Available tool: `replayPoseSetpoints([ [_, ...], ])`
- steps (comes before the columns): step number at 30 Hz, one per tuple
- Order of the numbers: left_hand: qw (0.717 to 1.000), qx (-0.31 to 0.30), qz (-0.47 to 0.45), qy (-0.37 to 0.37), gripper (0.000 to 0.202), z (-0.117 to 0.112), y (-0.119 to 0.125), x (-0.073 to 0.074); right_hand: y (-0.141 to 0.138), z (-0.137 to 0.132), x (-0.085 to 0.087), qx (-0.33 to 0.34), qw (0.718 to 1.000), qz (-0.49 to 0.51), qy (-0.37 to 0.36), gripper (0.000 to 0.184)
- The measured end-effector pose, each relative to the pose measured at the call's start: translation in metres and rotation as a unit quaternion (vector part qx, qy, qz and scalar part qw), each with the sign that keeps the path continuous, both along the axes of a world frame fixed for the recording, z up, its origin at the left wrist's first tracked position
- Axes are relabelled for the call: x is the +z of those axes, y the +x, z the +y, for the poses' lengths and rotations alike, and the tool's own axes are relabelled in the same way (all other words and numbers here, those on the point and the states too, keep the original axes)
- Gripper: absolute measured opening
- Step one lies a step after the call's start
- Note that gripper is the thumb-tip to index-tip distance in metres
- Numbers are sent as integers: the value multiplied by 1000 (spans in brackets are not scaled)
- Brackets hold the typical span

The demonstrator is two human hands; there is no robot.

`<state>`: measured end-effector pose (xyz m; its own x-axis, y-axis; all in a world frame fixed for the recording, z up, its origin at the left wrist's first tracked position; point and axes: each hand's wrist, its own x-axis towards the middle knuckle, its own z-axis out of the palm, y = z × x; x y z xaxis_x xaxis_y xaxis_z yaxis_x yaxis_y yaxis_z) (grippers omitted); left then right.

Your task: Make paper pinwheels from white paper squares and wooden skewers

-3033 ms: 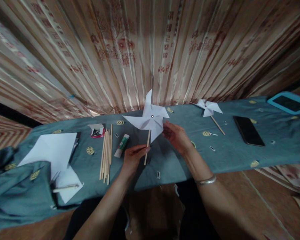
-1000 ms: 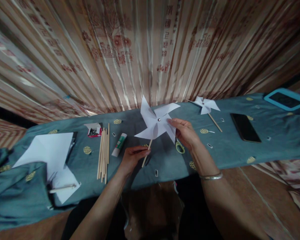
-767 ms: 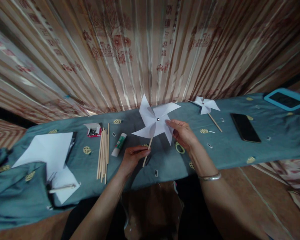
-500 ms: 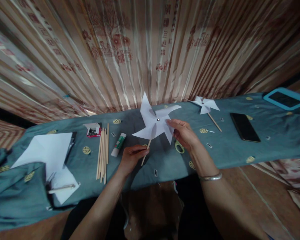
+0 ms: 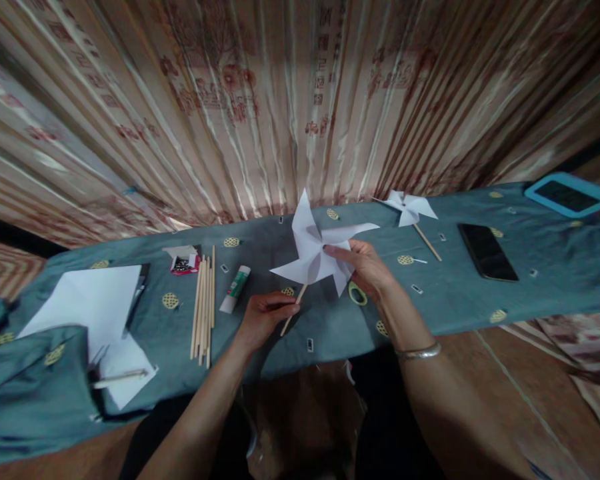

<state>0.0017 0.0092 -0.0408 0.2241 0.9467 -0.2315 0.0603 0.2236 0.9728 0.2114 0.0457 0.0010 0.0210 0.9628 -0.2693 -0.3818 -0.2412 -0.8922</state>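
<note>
A white paper pinwheel is held up over the cloth, its folded blades facing me. Its thin wooden stick slants down to the left, and my left hand pinches it between thumb and fingers below the blades. My right hand grips the paper from the right side. Its thumb lies across the centre and covers the pin there; the fingers behind the blades are hidden. Just below the right hand, a yellow-green scissor handle shows on the cloth, partly hidden.
Left of my hands lie a glue stick, several wooden sticks, an open red box of small pins and white paper sheets. Rightward are a second pinwheel, a black phone and a blue-framed tablet.
The pinwheel has shifted slightly right and turned a little. My right thumb has moved from a blade onto the centre, covering the pin. My left hand keeps hold of the stick.
</note>
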Motion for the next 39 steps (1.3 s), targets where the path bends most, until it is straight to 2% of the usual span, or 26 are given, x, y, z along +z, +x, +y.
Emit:
replayPoseSetpoints([
  [7, 999, 29, -17, 7, 18, -3, 6, -5, -11, 1, -2, -21, 999, 39, 16, 29],
  [16, 999, 38, -25, 21, 16, -6, 10, -10, -16, 4, -11, -17, 997, 79, -5, 30],
  [25, 992, 112, -56, 21, 18, -10, 24, -21, -38, 6, -15, -35, 988, 150, 5, 21],
  [31, 991, 114, -62, 9, 19, -8, 23, -17, -41, 10, -18, -33, 991, 125, 22, 25],
  [39, 990, 125, -63, 3, 23, -4, 13, -7, -24, 8, -15, -47, 997, 55, 8, 32],
])
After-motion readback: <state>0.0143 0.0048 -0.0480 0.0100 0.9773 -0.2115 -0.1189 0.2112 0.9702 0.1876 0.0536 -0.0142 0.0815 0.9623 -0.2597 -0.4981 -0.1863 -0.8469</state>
